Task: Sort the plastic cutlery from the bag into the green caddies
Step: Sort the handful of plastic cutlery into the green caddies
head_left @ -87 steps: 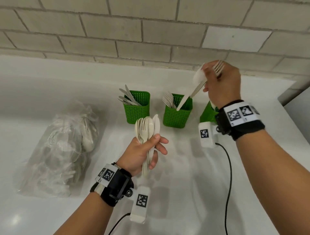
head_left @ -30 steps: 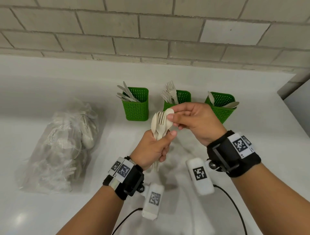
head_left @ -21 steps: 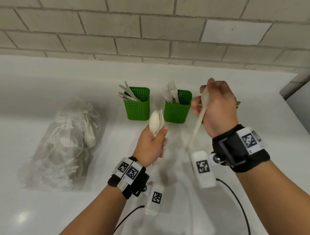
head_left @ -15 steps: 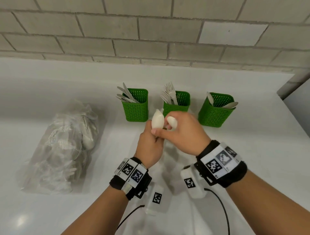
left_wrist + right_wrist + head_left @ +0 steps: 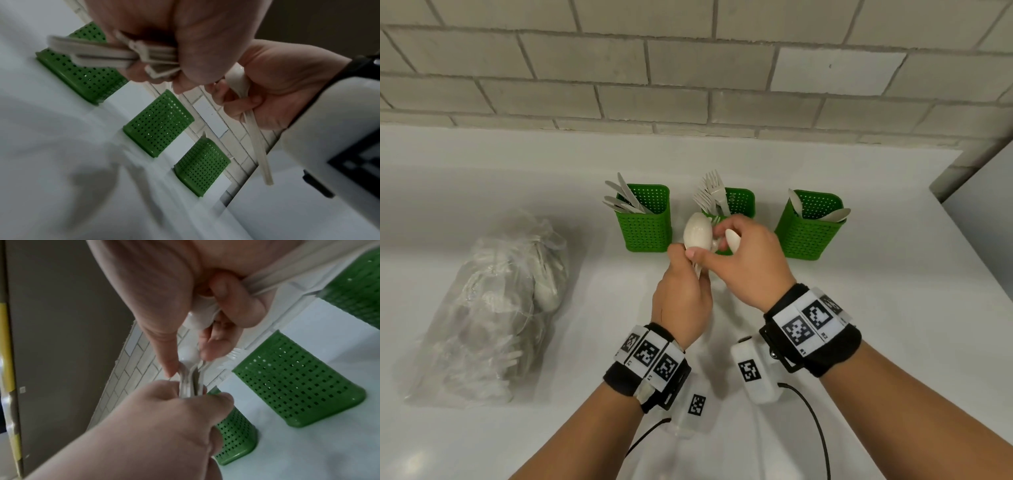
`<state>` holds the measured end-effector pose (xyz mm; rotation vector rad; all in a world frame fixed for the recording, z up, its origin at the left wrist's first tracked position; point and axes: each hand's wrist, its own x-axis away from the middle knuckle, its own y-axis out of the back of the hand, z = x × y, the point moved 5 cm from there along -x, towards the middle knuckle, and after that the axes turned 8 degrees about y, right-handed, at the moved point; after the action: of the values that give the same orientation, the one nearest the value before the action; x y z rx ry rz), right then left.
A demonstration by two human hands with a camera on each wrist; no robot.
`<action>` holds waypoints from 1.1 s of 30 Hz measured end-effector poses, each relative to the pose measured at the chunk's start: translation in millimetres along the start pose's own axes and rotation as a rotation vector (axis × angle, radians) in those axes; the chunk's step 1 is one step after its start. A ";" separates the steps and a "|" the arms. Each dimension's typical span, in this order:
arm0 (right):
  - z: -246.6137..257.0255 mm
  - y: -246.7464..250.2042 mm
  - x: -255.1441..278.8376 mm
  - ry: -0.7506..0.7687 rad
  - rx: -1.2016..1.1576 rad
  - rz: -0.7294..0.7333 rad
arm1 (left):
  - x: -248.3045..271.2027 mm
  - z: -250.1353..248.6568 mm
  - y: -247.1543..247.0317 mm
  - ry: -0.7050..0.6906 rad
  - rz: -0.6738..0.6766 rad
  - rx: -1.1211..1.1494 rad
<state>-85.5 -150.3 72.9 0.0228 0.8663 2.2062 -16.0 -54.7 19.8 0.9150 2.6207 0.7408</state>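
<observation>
- Left hand [image 5: 683, 294]: fingers curled tight round a bundle of cutlery [image 5: 698, 234], handles down, heads up, held above the counter [image 5: 859, 308] before the middle caddy.
- Right hand [image 5: 744, 265]: fingers curled round a spoon [image 5: 732, 240], thumb and forefinger pinching at the bundle's necks.
- Left caddy [image 5: 645, 228] holds knives; middle caddy [image 5: 739, 202] forks, tines up; right caddy [image 5: 808, 233] spoons.
- Bag [image 5: 493, 308] of cutlery lies at the left, well apart.
</observation>
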 end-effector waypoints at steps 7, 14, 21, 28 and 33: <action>-2.6 -3.5 -2.6 -0.029 -0.054 0.044 | 2.3 -4.0 -5.8 0.030 0.077 0.067; -5.8 14.9 -8.1 -0.065 -0.249 0.046 | 2.9 0.9 -12.9 0.188 0.302 0.519; -1.0 52.2 -29.5 0.011 -0.312 -0.070 | 3.1 -19.9 -11.7 0.224 0.383 0.830; -19.8 154.6 -63.7 0.038 -0.070 -0.443 | -5.4 -5.1 -5.7 0.210 0.303 0.817; -44.3 175.7 -85.7 0.092 0.385 -0.437 | -4.1 5.4 -0.5 0.259 0.308 0.839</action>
<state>-148.9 -317.7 163.1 -0.0767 1.2094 1.6249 -11.0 -55.5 15.3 1.5366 3.0886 -0.2738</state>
